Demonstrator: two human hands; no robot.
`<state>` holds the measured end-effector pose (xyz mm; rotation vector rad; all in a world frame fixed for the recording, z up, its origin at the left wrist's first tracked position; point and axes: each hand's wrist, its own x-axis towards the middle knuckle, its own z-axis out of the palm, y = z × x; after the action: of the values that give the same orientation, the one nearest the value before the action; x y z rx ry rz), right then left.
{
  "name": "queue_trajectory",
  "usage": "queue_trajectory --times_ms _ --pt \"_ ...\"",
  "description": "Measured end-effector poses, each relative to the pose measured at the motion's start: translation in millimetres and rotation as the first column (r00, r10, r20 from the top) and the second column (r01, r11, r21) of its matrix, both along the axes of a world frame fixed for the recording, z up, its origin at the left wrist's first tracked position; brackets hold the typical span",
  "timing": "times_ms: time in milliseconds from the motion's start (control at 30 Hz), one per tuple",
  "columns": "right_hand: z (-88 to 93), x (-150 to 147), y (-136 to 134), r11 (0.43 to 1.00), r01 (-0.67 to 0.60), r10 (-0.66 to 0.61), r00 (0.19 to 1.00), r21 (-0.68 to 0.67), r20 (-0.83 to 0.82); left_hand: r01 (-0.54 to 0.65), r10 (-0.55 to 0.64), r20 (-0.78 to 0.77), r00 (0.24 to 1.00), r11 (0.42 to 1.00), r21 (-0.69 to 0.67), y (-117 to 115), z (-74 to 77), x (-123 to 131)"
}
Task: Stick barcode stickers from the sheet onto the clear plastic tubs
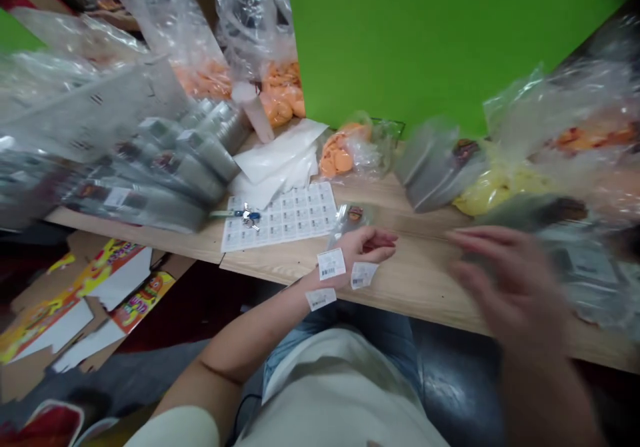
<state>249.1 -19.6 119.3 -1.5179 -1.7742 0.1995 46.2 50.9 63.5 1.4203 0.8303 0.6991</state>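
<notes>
My left hand [370, 244] is low over the wooden table, loosely curled, thumb apart from the fingers and nothing visible between them. Three barcode stickers cling around its wrist: one sticker [331, 264] on top, another sticker [364, 275] near the thumb side, a third sticker [321, 298] lower on the forearm. Just beyond the fingers lies a small clear bag [356, 214] with a dark printed emblem. My right hand [505, 274], blurred by motion, is raised at the right with thumb and fingers apart. It is nearest to the clear packets [590, 267] there.
A sticker sheet [290, 217] lies left of centre with keys [249, 216] on it. Stacked clear packets [170, 167] fill the left. Bagged orange pieces [345, 150], a grey packet stack [433, 167] and a yellow bag [505, 184] line the back, before a green panel [425, 40].
</notes>
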Motion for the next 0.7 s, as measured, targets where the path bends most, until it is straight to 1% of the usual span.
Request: queue_trajectory --times_ms 33,67,100,133,167,233,267,300,333,367,400,467,533,600,700 --pt "-4.9 -31.1 3.5 0.994 -0.108 0.109 0.994 -0.033 0.011 -0.028 0.032 0.068 0.997 0.998 -0.056 0.4 -1.6 -1.3" --pt "-10.2 -57.6 6.8 0.981 -0.193 0.193 0.981 -0.026 -0.002 -0.056 0.066 0.116 0.991 0.994 -0.091 1.0 -2.7 -3.4" --pt "-15.4 -78.4 9.5 0.976 -0.220 0.220 0.975 0.002 -0.029 -0.084 0.099 0.139 0.985 0.991 -0.108 2.0 -3.6 -6.4" --pt "-20.2 -92.8 11.5 0.972 -0.235 0.237 0.970 0.025 -0.063 -0.115 0.130 0.138 0.982 0.987 -0.112 3.3 -4.7 -10.7" --pt "-24.6 -100.9 13.1 0.974 -0.221 0.225 0.967 0.046 -0.119 -0.152 0.164 0.116 0.980 0.983 -0.105 4.9 -6.4 -16.4" --pt "-33.3 -102.0 17.0 0.992 -0.115 0.126 0.946 0.055 -0.297 -0.237 0.238 0.033 0.971 0.971 -0.032 8.4 -12.9 -31.9" --pt "-38.4 -97.9 20.4 0.999 -0.044 0.052 0.915 0.030 -0.401 -0.277 0.278 -0.010 0.961 0.960 0.047 9.6 -18.1 -41.1" --pt "-44.5 -92.7 25.1 1.000 0.027 -0.031 0.868 -0.016 -0.495 -0.292 0.302 -0.050 0.952 0.945 0.149 10.3 -24.4 -50.3" --pt "-51.6 -88.0 30.9 0.994 0.076 -0.108 0.819 -0.080 -0.564 -0.280 0.309 -0.082 0.947 0.926 0.255 10.2 -31.7 -59.1" --pt "-59.6 -84.7 37.5 0.984 0.084 -0.164 0.782 -0.159 -0.602 -0.235 0.289 -0.115 0.950 0.909 0.344 9.4 -39.4 -66.8" --pt "-68.2 -83.4 44.3 0.969 0.050 -0.194 0.766 -0.244 -0.613 -0.173 0.249 -0.146 0.957 0.900 0.401 8.0 -47.1 -72.9" --pt "-84.8 -86.5 56.5 0.920 -0.070 -0.193 0.775 -0.386 -0.602 -0.072 0.162 -0.183 0.970 0.905 0.419 4.0 -60.5 -80.1" --pt "-97.9 -93.7 64.1 0.882 -0.146 -0.163 0.799 -0.449 -0.580 -0.043 0.121 -0.182 0.976 0.922 0.385 -0.1 -69.3 -81.7" --pt "-105.8 -100.0 66.8 0.874 -0.160 -0.139 0.823 -0.460 -0.550 -0.069 0.127 -0.148 0.981 0.935 0.348 -3.6 -73.1 -80.2" --pt "-110.0 -103.0 65.1 0.877 -0.149 -0.124 0.849 -0.458 -0.514 -0.151 0.180 -0.082 0.980 0.949 0.275 -6.9 -71.5 -75.8"
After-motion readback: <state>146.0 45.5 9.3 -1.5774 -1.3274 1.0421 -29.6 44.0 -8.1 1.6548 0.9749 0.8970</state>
